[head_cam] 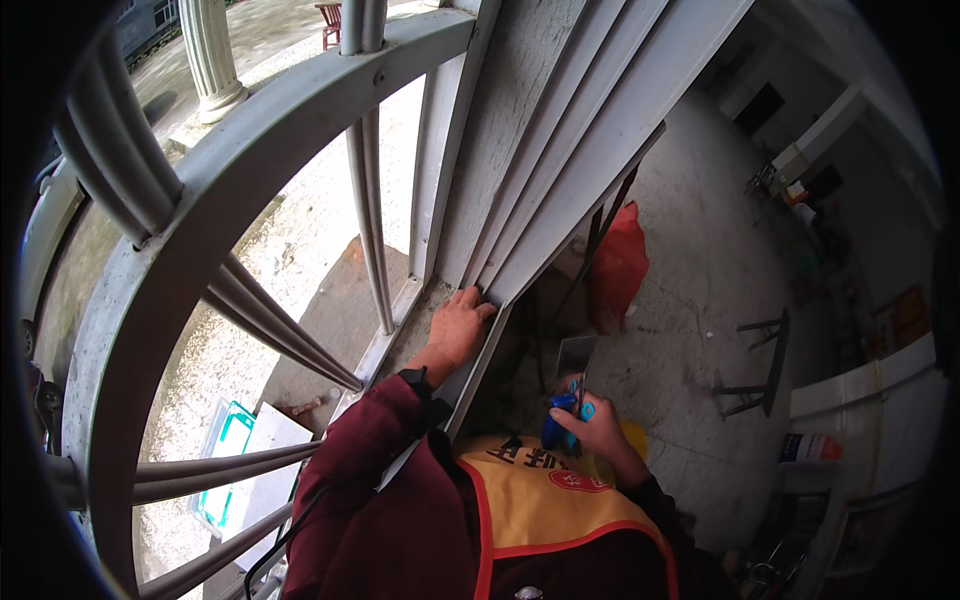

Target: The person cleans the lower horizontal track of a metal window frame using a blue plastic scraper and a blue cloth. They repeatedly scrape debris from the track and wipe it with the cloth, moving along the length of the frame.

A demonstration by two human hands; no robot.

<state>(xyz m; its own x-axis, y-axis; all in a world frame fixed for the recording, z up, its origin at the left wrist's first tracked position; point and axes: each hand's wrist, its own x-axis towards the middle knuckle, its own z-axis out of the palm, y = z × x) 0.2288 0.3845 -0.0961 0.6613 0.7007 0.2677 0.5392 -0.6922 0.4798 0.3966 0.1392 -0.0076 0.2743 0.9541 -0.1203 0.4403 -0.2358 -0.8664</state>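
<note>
My left hand [459, 324] reaches into the lower corner of a metal window frame [570, 202], its fingers bent against the channels there. Whether anything small lies under those fingertips is hidden. Inside the room, my right hand [600, 431] grips a scraper [576, 358] with a broad flat metal blade pointing away from me. Blue and turquoise handle parts [559, 420] show in that fist; they may belong to more than one tool. Between my left hand and the outer grille runs a dusty sill [411, 330].
A curved metal window grille [247, 157] with paired bars stands on the left. Beyond it, a white board [266, 480] lies on the ground outside. Indoors are a red bag [621, 270] and a dark bench [772, 364]. My yellow apron [555, 517] bears writing.
</note>
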